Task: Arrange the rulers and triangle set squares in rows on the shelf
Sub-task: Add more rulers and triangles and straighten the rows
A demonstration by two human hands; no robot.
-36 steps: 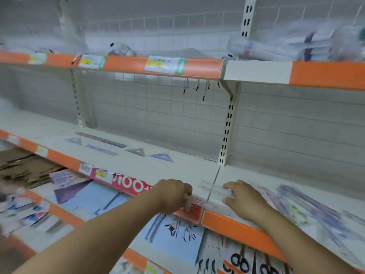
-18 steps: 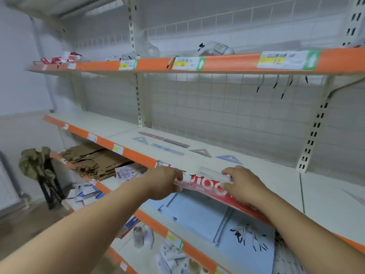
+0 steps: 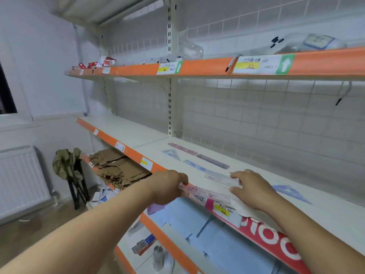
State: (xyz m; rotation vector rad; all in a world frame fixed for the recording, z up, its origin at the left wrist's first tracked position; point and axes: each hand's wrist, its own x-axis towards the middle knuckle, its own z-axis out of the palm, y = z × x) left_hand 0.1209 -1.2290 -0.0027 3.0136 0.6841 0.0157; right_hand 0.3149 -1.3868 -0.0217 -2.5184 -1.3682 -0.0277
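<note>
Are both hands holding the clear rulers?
Yes, the left hand grips one end of the clear rulers, the right hand pinches the other.

Wall: plain white, 10 o'clock
Window: dark pane, 9 o'clock edge
Radiator: white, ribbed, 8 o'clock
Floor: brown, 7 o'clock
Grid panel: white wire, 1 o'clock

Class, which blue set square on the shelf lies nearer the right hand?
The right set square, beside the right hand; the left set square lies farther back.
</note>
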